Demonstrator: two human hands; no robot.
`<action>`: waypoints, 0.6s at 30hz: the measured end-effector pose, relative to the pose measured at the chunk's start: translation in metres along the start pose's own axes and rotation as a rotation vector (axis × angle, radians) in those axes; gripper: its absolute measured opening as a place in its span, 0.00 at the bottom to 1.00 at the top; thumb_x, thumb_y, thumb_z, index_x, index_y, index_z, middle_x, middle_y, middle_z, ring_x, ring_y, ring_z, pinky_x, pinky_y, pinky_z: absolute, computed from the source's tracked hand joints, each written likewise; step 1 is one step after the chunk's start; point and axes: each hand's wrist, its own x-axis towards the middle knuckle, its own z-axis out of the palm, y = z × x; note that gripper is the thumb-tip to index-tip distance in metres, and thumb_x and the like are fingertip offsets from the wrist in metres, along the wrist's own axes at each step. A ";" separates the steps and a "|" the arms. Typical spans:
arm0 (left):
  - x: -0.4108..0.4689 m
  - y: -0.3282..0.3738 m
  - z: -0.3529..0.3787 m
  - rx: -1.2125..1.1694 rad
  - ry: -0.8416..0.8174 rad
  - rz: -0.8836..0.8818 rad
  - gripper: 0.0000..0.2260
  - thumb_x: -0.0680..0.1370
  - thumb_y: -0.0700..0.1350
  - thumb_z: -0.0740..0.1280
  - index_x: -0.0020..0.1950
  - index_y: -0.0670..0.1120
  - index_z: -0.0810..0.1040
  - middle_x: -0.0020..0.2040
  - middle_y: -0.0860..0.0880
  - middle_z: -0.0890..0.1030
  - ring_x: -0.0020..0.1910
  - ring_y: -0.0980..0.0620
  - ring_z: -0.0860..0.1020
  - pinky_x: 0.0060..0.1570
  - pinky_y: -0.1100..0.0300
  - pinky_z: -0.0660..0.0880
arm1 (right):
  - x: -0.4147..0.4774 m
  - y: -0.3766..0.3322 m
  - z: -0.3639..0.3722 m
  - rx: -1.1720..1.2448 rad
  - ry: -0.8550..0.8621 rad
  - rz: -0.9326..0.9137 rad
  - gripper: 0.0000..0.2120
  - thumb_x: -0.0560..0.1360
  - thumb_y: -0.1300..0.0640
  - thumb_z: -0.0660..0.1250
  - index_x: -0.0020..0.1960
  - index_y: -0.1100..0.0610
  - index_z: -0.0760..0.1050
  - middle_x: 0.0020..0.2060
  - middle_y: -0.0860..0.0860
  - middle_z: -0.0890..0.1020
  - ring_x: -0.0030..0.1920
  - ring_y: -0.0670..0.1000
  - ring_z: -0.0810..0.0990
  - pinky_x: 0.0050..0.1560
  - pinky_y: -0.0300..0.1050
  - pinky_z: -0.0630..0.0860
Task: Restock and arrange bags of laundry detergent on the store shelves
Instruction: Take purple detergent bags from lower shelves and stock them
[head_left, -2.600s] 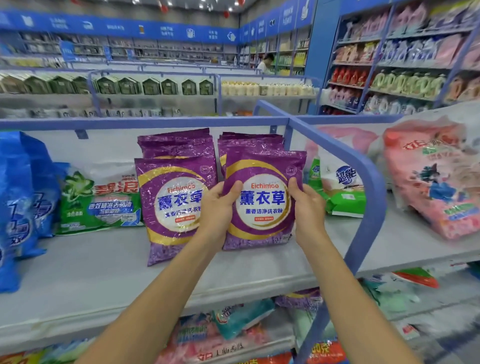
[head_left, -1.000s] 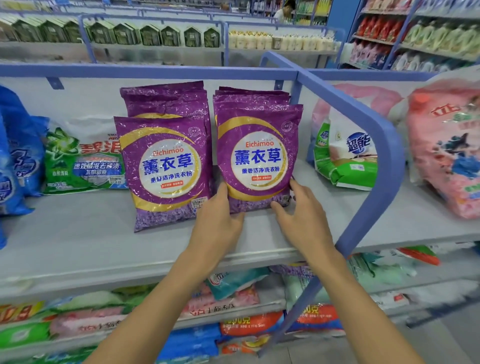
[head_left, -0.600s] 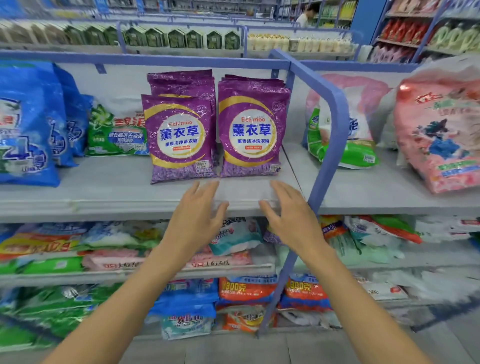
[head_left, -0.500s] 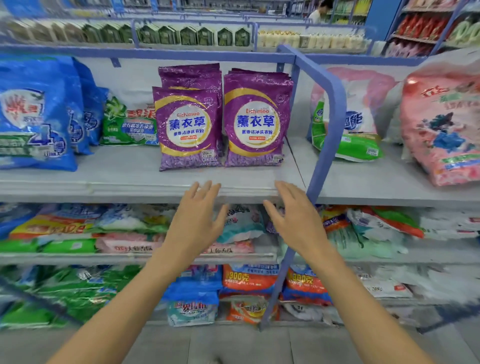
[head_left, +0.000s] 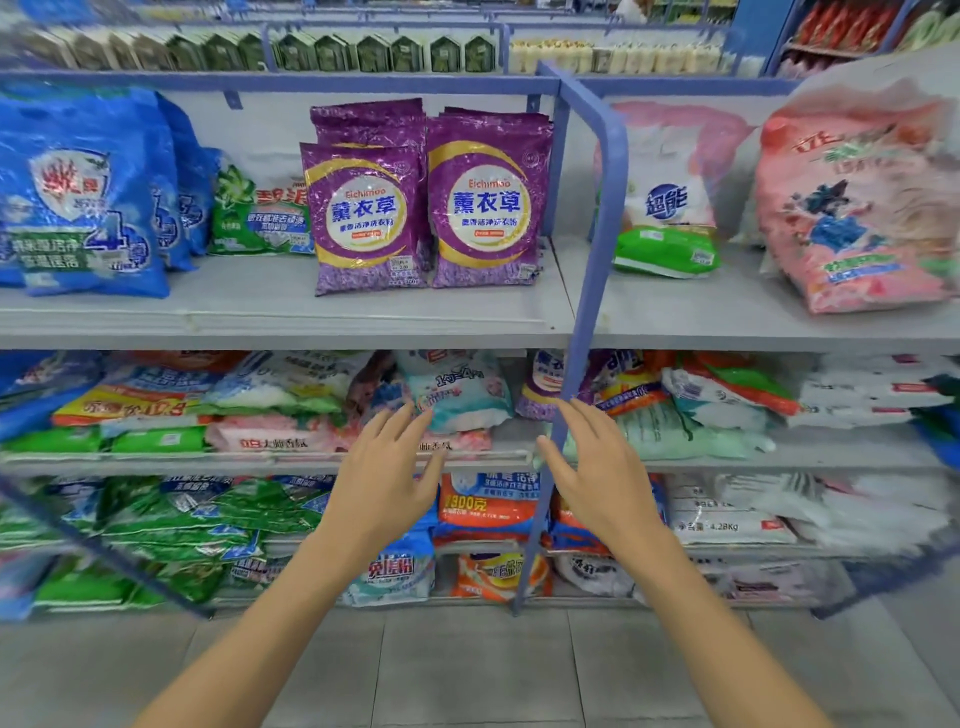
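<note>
Two purple detergent bags stand upright side by side on the grey top shelf (head_left: 270, 317): the left purple bag (head_left: 366, 218) and the right purple bag (head_left: 488, 208), with more purple bags behind them. My left hand (head_left: 387, 478) and my right hand (head_left: 597, 473) hover empty with fingers spread, well below that shelf, in front of the middle shelf. Neither hand touches a bag.
A blue metal upright (head_left: 587, 312) runs down between my hands and the shelves. Big blue bags (head_left: 83, 192) and a green bag (head_left: 260, 213) stand left of the purple ones; a white-green bag (head_left: 667, 208) and a pink bag (head_left: 857, 208) right. Lower shelves hold several stacked bags.
My hands let go of the right purple bag after setting it upright on the shelf. They drew back and down, and my view pulled away from the shelves.
</note>
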 end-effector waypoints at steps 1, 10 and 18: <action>-0.002 0.002 0.001 -0.008 -0.005 0.002 0.27 0.83 0.56 0.61 0.80 0.47 0.65 0.80 0.46 0.65 0.80 0.44 0.60 0.78 0.49 0.58 | -0.004 0.002 -0.001 0.001 -0.004 0.017 0.29 0.83 0.42 0.60 0.80 0.55 0.64 0.78 0.51 0.67 0.79 0.52 0.62 0.79 0.52 0.61; -0.013 0.001 0.014 -0.103 -0.057 0.024 0.26 0.84 0.55 0.61 0.79 0.47 0.65 0.79 0.47 0.65 0.79 0.47 0.60 0.77 0.55 0.55 | -0.032 0.001 0.004 0.001 -0.039 0.167 0.30 0.83 0.40 0.58 0.79 0.54 0.63 0.77 0.49 0.67 0.78 0.50 0.62 0.77 0.48 0.61; -0.008 0.008 0.043 -0.159 -0.102 0.040 0.25 0.84 0.55 0.61 0.79 0.47 0.65 0.80 0.48 0.65 0.79 0.48 0.60 0.77 0.57 0.56 | -0.038 0.016 0.017 0.035 -0.038 0.305 0.30 0.83 0.39 0.58 0.80 0.54 0.62 0.78 0.50 0.67 0.78 0.51 0.62 0.76 0.50 0.63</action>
